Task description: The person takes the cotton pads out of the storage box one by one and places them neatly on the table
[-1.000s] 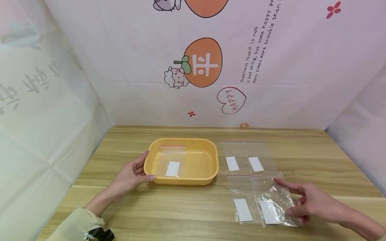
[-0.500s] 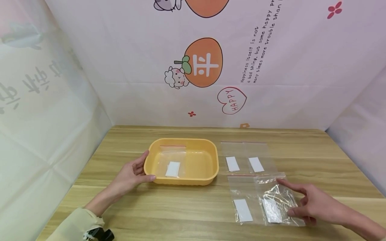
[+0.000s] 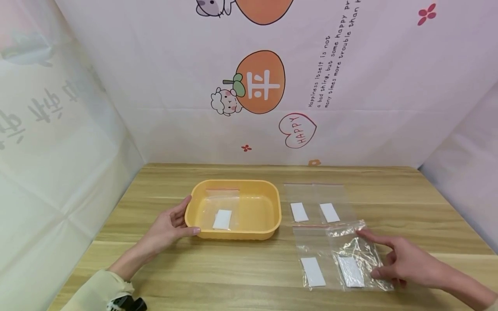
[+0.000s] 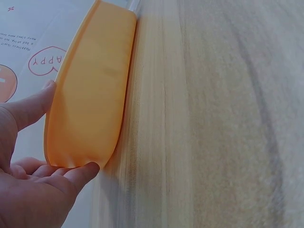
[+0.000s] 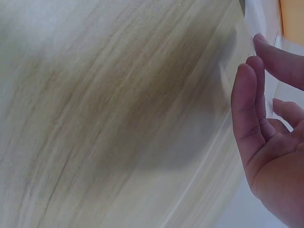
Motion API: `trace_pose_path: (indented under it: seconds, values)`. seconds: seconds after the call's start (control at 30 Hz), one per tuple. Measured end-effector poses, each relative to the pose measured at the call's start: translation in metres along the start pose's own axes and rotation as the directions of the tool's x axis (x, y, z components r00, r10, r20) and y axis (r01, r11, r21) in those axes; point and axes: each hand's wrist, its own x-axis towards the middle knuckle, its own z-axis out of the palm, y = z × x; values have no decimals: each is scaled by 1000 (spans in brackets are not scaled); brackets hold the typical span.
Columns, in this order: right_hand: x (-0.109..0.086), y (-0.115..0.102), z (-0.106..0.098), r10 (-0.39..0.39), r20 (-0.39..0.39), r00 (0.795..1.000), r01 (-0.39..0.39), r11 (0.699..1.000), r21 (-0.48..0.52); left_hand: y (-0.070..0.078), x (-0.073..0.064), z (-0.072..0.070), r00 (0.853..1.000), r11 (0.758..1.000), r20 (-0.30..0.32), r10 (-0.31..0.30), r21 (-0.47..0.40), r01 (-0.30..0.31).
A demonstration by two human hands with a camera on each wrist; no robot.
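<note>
My left hand [image 3: 167,226] grips the left end of a yellow plastic tray [image 3: 257,235], its thumb at the front rim and its fingers on the end wall, as the left wrist view also shows. Inside the tray lies a clear zip bag [image 3: 222,201] with a white rectangular piece [image 3: 222,219]. My right hand [image 3: 408,263] touches the right edge of a crinkled clear zip bag [image 3: 359,250] holding another white piece [image 3: 351,271]. Its index finger reaches the bag's upper corner, with the thumb lower down, apart from it. Part of this bag [image 5: 286,90] shows behind the fingers in the right wrist view.
Left of the touched bag lies a similar bag with a white piece [image 3: 313,271]. Behind them are two more flat bags with white pieces [image 3: 299,212]. The wooden table [image 3: 218,272] ends at a printed cloth backdrop [image 3: 175,108]. A black device [image 3: 130,303] sits by the left sleeve.
The right hand and the bag under its fingers shifted slightly right, then stayed nearly still as the bag's top edge changed shape. The left hand and tray kept their place.
</note>
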Motion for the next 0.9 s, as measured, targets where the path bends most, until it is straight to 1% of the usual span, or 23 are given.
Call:
trace_pose_path:
  seconds: [0.17,0.27,0.37,0.57,0.63,0.73,0.87,0.9]
  values:
    - [-1,1,1,-2,-72,997,-6,995,-102,0,-1,0,1000,1000,3,-4,-13,4]
    - [-2,4,1,-3,-99,995,-11,990,-141,0,-1,1,1000,1000,3,-3,-14,3]
    - [-2,6,3,-34,-117,993,13,985,-174,0,-1,0,1000,1000,1,-4,-11,4]
    - [2,-1,11,-76,-103,992,48,966,-252,-1,-1,0,1000,1000,3,-1,-15,1]
    - [2,-2,13,-59,-92,994,34,965,-260,-1,-1,1,1000,1000,4,1,-16,-1]
    - [2,-1,14,-70,-91,993,39,948,-315,-2,-1,1,1000,1000,4,4,-14,-4]
    - [0,1,14,-54,-96,994,15,929,-370,-2,0,0,1000,1000,5,9,-10,-9]
    - [-1,1,13,-39,-98,994,0,928,-373,-2,0,0,1000,1000,6,12,-11,-11]
